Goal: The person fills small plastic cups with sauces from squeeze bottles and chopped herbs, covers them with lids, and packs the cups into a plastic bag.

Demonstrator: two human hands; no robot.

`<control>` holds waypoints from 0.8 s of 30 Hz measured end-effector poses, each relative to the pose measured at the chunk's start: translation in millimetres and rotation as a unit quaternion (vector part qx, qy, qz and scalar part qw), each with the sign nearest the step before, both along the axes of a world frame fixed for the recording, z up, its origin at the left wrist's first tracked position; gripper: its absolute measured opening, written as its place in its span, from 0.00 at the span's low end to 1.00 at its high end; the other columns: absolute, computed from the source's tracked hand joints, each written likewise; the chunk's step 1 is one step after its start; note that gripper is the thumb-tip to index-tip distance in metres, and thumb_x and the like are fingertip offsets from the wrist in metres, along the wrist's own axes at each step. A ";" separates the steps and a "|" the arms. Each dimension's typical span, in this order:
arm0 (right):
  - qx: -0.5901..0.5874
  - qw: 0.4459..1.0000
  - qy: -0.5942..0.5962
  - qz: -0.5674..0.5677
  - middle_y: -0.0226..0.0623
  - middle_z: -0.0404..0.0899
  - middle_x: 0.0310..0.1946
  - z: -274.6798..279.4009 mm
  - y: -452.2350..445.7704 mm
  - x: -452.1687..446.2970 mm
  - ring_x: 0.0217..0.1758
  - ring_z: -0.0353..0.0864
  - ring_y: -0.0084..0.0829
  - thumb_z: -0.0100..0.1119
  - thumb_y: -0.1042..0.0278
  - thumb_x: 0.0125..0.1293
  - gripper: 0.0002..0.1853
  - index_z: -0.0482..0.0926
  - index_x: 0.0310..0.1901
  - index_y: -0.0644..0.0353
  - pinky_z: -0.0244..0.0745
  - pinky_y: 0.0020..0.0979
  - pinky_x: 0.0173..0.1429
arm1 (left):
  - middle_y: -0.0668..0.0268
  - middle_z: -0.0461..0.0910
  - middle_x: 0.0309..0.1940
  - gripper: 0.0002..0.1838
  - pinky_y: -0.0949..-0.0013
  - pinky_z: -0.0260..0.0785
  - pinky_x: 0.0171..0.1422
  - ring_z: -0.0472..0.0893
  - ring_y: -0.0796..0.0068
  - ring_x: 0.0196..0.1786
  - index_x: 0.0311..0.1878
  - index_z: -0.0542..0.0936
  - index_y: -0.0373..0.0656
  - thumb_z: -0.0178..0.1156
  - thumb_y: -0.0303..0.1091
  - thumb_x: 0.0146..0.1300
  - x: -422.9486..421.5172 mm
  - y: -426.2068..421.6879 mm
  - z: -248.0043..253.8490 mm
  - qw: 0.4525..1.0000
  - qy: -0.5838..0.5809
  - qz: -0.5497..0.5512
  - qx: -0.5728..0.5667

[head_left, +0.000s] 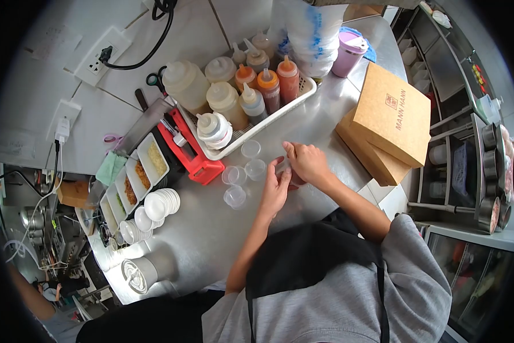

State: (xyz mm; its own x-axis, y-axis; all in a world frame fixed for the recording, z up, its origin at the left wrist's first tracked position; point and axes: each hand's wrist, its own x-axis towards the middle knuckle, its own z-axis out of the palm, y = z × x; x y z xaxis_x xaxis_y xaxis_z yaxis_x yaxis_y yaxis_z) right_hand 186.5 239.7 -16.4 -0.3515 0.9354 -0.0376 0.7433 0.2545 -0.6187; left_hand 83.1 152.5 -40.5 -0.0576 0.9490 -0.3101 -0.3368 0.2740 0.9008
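My left hand [275,187] and my right hand [307,162] meet above the steel counter, both with fingers curled. Between them shows part of a clear plastic cup [281,166], mostly covered by the fingers; whether it is one cup or a stack I cannot tell. Just left of my hands stand several small clear plastic cups, among them a far cup [251,149], a middle cup [255,170] and a near cup [234,196].
A white basket [262,132] holds several squeeze bottles. Brown cardboard boxes [391,114] lie to the right, with a purple tumbler [347,57] behind. To the left are a red holder [202,168], food trays [154,159], stacked white lids [161,204] and a metal canister [140,274].
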 end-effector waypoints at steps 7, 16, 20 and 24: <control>-0.041 0.999 -0.031 -0.005 0.53 0.78 0.23 -12.0 -5.6 -3.2 0.31 0.79 0.56 0.36 0.49 0.72 0.21 0.74 0.38 0.57 0.72 0.52 0.36 | 0.55 0.77 0.42 0.18 0.62 0.73 0.43 0.79 0.63 0.41 0.57 0.61 0.40 0.47 0.40 0.71 11.1 4.6 -35.9 0.979 0.186 0.077 0.040; -0.092 0.993 0.049 -0.046 0.54 0.79 0.27 -21.8 -16.4 3.8 0.35 0.78 0.57 0.34 0.49 0.72 0.23 0.76 0.40 0.59 0.70 0.52 0.40 | 0.49 0.77 0.33 0.18 0.54 0.67 0.41 0.78 0.46 0.37 0.47 0.64 0.41 0.37 0.48 0.73 24.9 22.0 -4.1 0.928 0.363 0.083 -0.029; -0.112 0.993 -0.015 -0.046 0.56 0.79 0.28 -17.8 -16.4 23.3 0.34 0.78 0.57 0.33 0.46 0.71 0.30 0.79 0.31 0.63 0.70 0.50 0.41 | 0.48 0.77 0.33 0.18 0.54 0.67 0.41 0.77 0.46 0.37 0.46 0.64 0.40 0.37 0.48 0.73 31.1 29.7 -3.4 0.926 0.376 0.036 -0.014; -0.142 0.974 0.120 -0.128 0.54 0.77 0.22 -27.9 -6.7 36.7 0.29 0.78 0.54 0.31 0.41 0.71 0.36 0.77 0.23 0.66 0.72 0.47 0.41 | 0.45 0.78 0.32 0.20 0.47 0.66 0.37 0.77 0.39 0.37 0.45 0.65 0.41 0.37 0.50 0.72 40.8 40.6 -12.2 0.941 0.315 0.112 0.046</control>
State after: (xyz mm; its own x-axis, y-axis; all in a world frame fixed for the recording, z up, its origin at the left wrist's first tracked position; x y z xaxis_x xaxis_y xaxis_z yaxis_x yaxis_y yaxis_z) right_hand 223.2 233.0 -44.4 -0.1380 0.9574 -0.2536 0.5851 -0.1278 -0.8008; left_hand 123.9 193.0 -52.7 -0.4046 0.9122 -0.0653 0.2325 0.1717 0.9573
